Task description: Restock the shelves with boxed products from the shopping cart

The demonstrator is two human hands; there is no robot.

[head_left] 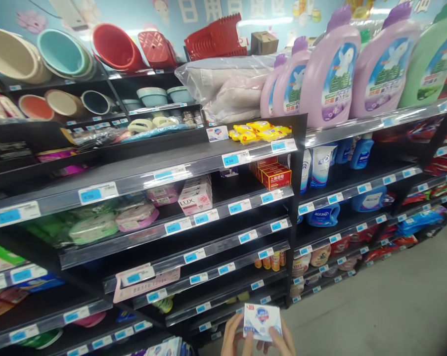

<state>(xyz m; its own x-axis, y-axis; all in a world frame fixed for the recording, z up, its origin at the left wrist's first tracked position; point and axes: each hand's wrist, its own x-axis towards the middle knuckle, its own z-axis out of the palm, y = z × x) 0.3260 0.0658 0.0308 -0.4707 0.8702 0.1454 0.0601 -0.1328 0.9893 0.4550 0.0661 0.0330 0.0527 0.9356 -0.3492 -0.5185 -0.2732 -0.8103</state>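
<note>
A small white soap box (pixel 262 319) with a blue shield logo is held level near the bottom of the view. My left hand (pixel 232 335) grips its left side, and my right hand (pixel 283 342) closes on its lower right corner. Some fingers are hidden beneath the box. On the shelf above, a similar white soap box (pixel 217 133) stands beside yellow soap packs (pixel 259 131). Red soap boxes (pixel 273 175) and a stack of pink LUX boxes (pixel 196 194) sit one shelf lower.
Large purple detergent bottles (pixel 333 69) line the upper right shelf. Plastic-wrapped pillows (pixel 231 89) and tilted plastic basins (pixel 115 47) lie to the left. Shelf edges with price tags (pixel 235 158) jut out in front. Grey floor (pixel 375 301) shows at lower right.
</note>
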